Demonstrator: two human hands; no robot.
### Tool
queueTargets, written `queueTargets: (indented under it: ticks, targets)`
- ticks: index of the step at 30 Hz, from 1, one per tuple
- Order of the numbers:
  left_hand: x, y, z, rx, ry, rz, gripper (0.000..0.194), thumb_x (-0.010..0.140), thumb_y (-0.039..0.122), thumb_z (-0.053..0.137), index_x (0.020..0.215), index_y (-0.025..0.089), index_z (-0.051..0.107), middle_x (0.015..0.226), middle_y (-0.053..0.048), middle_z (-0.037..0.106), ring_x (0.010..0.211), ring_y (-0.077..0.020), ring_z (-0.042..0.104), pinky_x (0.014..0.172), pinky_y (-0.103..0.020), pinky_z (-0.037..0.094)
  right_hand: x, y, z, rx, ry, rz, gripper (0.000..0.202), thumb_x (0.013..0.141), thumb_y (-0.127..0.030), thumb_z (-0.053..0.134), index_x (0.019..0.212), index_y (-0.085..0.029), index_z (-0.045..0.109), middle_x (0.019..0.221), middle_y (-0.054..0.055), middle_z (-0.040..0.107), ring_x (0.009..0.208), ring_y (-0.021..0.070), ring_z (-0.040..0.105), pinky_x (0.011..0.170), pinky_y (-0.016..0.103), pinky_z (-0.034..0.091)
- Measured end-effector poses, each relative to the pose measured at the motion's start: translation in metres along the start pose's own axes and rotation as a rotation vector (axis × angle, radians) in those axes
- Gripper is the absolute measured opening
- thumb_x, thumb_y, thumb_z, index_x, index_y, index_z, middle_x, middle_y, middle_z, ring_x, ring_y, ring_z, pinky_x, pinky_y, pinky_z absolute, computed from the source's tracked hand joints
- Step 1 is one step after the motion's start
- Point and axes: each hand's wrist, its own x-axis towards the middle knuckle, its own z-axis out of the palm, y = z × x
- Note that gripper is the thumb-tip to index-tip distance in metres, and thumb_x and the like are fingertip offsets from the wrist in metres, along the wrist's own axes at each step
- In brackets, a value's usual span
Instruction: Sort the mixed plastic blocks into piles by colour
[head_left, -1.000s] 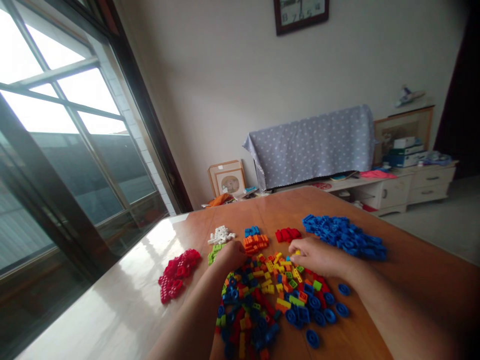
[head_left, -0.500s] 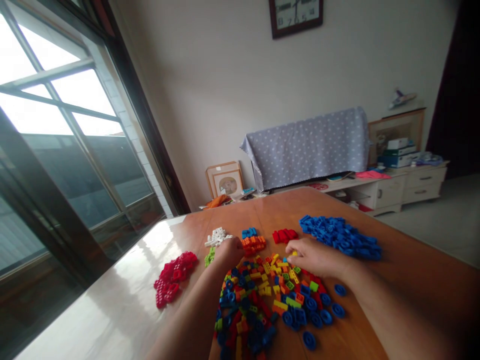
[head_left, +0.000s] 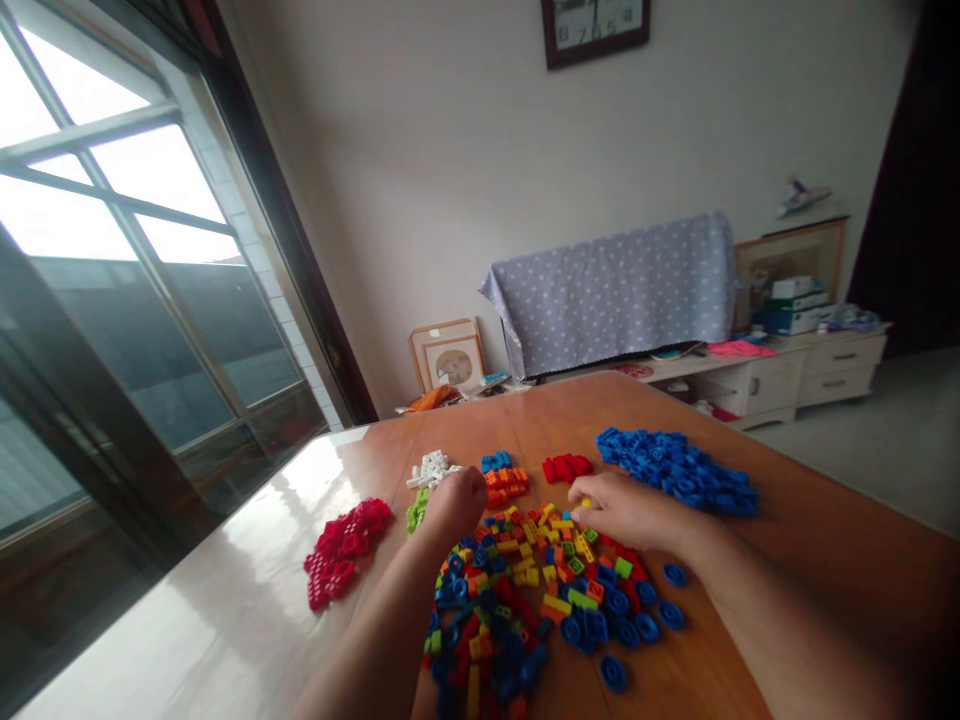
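My left hand [head_left: 459, 500] is closed at the left side of the orange brick group [head_left: 506, 486], near the white bricks [head_left: 432, 469] and the lime green bricks [head_left: 417, 510]. What its fingers hold, if anything, is hidden. At the upper right edge of the mixed pile [head_left: 525, 570], my right hand [head_left: 611, 505] has its fingers bent together around a small yellow brick [head_left: 586, 504]. Small blue bricks [head_left: 496, 461] lie behind the orange ones. Red bricks [head_left: 567, 468] sit just beyond my right hand.
A large blue brick heap [head_left: 679, 470] lies at the right and crimson pieces [head_left: 346, 553] at the left of the wooden table [head_left: 817, 530]. Loose blue round pieces [head_left: 613, 673] are near the front. Behind the table stands a low cabinet [head_left: 772, 385].
The view has shifted slightly. My left hand has turned a little beside the orange bricks; my right hand stays almost in the same place.
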Motion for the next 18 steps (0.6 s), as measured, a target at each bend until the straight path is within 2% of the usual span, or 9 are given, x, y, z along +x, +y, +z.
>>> queueTargets:
  ticks: [5,9,11,13,18]
  targets:
    - [-0.019,0.001,-0.013,-0.05,0.001,0.018,0.018,0.085,0.025,0.053,0.09,0.024,0.069,0.086,0.0,0.071,0.077,-0.0149,0.063,0.067,-0.022,0.042,0.0,-0.001,0.001,0.004,-0.02,0.004,0.026,0.086,-0.033,0.06,0.105,-0.022,0.073,0.095,0.005,0.074,0.085,0.0207,0.066,0.07,0.026,0.042]
    - [-0.046,0.005,-0.028,-0.064,-0.082,-0.014,0.021,0.09,0.031,0.05,0.095,0.024,0.07,0.087,-0.001,0.072,0.076,-0.0156,0.063,0.066,-0.022,0.042,-0.002,-0.005,0.001,-0.009,-0.037,0.0,0.024,0.085,-0.026,0.057,0.102,-0.022,0.073,0.083,0.002,0.073,0.073,0.0173,0.063,0.061,0.024,0.036]
    - [-0.06,0.009,-0.036,-0.047,-0.102,-0.026,0.02,0.089,0.032,0.053,0.099,0.025,0.069,0.093,-0.001,0.073,0.082,-0.0171,0.064,0.069,-0.023,0.043,-0.003,-0.007,0.001,-0.023,-0.041,0.002,0.024,0.084,-0.023,0.056,0.1,-0.022,0.073,0.08,0.002,0.072,0.071,0.0166,0.062,0.059,0.024,0.034]
    - [-0.072,0.014,-0.041,-0.051,-0.114,0.023,0.021,0.089,0.032,0.054,0.103,0.024,0.068,0.103,-0.003,0.072,0.091,-0.0184,0.065,0.076,-0.024,0.044,-0.004,-0.009,0.001,-0.048,-0.052,0.009,0.022,0.082,-0.021,0.057,0.096,-0.022,0.074,0.08,0.002,0.072,0.071,0.0166,0.062,0.06,0.024,0.034]
    - [-0.086,0.021,-0.04,-0.038,-0.168,0.122,0.022,0.088,0.03,0.055,0.106,0.025,0.067,0.11,-0.005,0.068,0.103,-0.0224,0.062,0.085,-0.028,0.045,-0.005,-0.019,0.005,-0.116,-0.101,-0.028,0.018,0.08,-0.02,0.058,0.088,-0.022,0.074,0.087,0.003,0.074,0.078,0.0181,0.064,0.065,0.025,0.037]
